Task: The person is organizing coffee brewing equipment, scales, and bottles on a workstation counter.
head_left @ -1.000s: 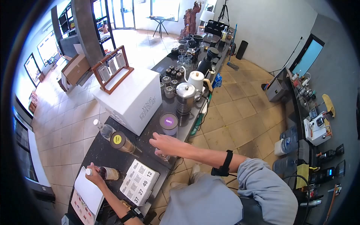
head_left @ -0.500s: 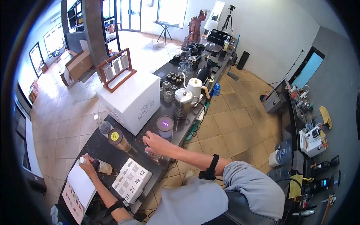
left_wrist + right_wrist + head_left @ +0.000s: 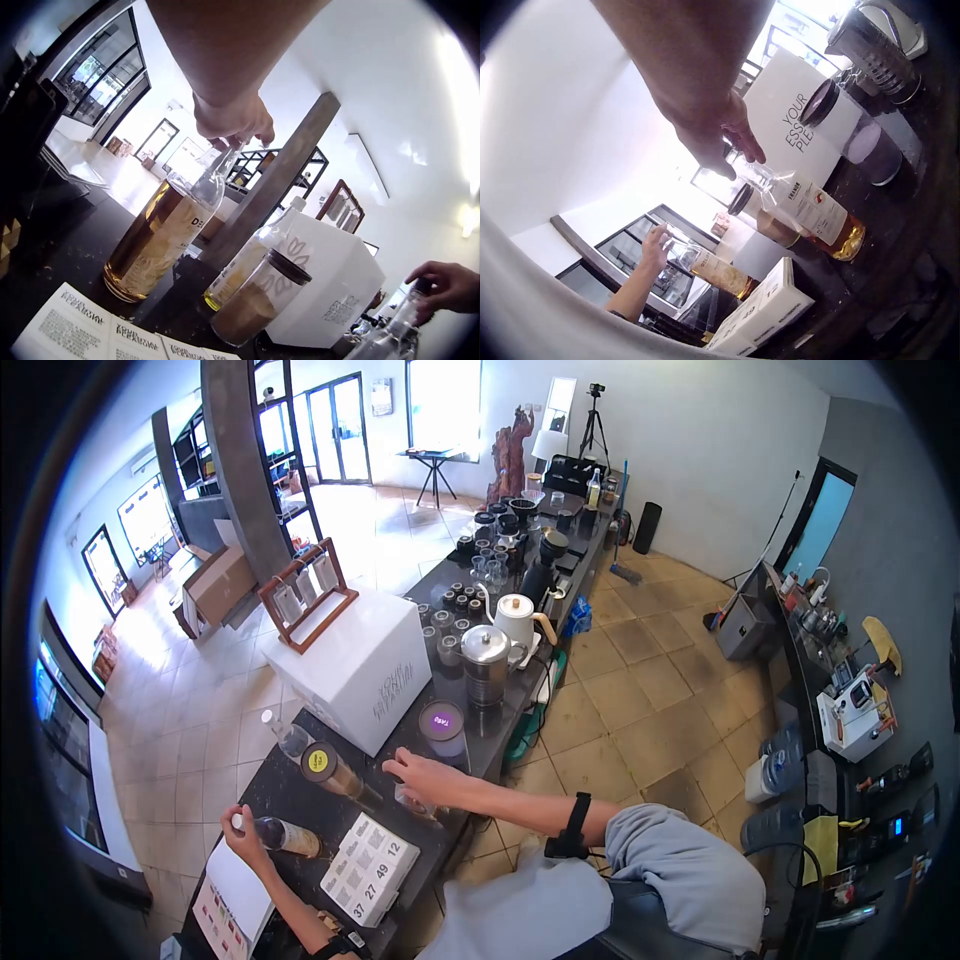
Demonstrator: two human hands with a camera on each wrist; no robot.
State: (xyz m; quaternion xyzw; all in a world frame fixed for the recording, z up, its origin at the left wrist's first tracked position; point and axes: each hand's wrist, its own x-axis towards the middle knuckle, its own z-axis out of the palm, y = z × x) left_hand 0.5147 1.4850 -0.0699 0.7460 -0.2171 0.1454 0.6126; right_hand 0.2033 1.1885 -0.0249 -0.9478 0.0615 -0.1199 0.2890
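Note:
My left hand (image 3: 246, 842) curls its fingers around the top of a labelled glass bottle (image 3: 161, 244) of amber liquid, by its white cap (image 3: 237, 822). This bottle stands on the dark counter (image 3: 440, 850). Farther right, my right hand (image 3: 716, 142) grips the neck of another clear bottle (image 3: 821, 214), a little amber liquid at its bottom. Between them stand a jar of brown powder (image 3: 244, 311) with a yellow-marked lid and a clear bottle (image 3: 255, 251). A jar with a purple "TARO" label (image 3: 442, 722) sits just beyond the right hand.
A white card block with numbers (image 3: 370, 870) lies between the two arms. An open booklet (image 3: 232, 900) is at the left. A large white box (image 3: 350, 670) with a wooden frame on top stands behind. Farther along are a metal pitcher (image 3: 486, 665), a white kettle (image 3: 515, 620) and several small jars.
The head view has shifted and tilted. My left fingers have slid up from the bottle's neck towards its cap. My right hand stays at its bottle's neck.

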